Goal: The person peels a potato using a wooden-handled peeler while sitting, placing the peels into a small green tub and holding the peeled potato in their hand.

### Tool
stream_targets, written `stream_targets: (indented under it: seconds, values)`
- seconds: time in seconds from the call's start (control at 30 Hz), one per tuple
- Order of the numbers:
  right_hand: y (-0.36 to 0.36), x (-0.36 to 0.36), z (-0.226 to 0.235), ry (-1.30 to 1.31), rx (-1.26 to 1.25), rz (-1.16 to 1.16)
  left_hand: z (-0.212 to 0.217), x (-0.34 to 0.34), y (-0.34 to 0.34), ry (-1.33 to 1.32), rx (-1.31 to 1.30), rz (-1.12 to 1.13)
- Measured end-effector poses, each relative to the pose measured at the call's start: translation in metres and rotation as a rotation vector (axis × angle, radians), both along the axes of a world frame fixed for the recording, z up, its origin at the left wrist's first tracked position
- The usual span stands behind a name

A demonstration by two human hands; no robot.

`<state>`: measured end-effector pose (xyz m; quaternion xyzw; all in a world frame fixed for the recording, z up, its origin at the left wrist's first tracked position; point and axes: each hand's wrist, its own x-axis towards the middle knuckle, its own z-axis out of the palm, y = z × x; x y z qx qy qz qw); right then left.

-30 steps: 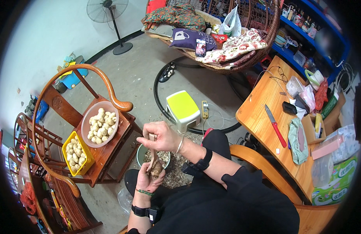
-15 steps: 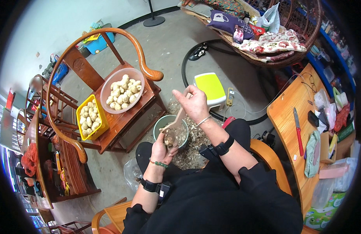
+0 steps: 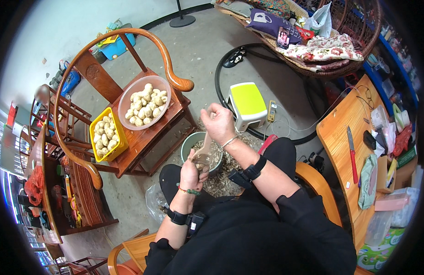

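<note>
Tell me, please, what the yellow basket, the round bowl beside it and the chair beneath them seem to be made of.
Yellow basket: probably plastic, slightly shiny, evenly coloured. Round bowl: likely plastic, smooth, its pinkish wall translucent. Chair: apparently varnished wood, reddish-brown with glossy highlights.

Over on the person's front left is a chair [image 3: 91, 71]; on its seat, by the far side edge, I see a bowl [image 3: 162, 83] holding mushrooms [image 3: 145, 110], with a basket [image 3: 119, 150] at the near side edge. A basin [image 3: 186, 145] stands on the floor before the person, right of the chair. The left hand [image 3: 191, 174] is by its near rim, the right hand [image 3: 220, 123] between basin and stool [image 3: 247, 98]. Behind the stool is a swing seat [image 3: 333, 69]. On the right-hand tabletop [image 3: 338, 133] a knife [image 3: 352, 158] lies mid-surface, glasses [image 3: 368, 97] toward the far end, a pouch [image 3: 368, 183] right of the knife.
</note>
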<state>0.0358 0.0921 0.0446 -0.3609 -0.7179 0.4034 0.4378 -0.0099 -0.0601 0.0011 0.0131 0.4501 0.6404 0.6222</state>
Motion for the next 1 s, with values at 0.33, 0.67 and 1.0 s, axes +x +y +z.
stream_targets:
  seconds: [0.33,0.67,1.0]
  values:
    - [0.036,-0.008,-0.041,-0.018,-0.064,-0.125,-0.004,-0.008,-0.012,0.015,-0.109,-0.007]
    - [0.025,-0.016,-0.045,-0.078,-0.086,0.028,0.001,-0.015,-0.016,0.062,0.033,-0.029]
    - [0.036,-0.008,-0.043,-0.016,-0.206,0.005,0.001,-0.018,-0.012,0.061,0.147,0.086]
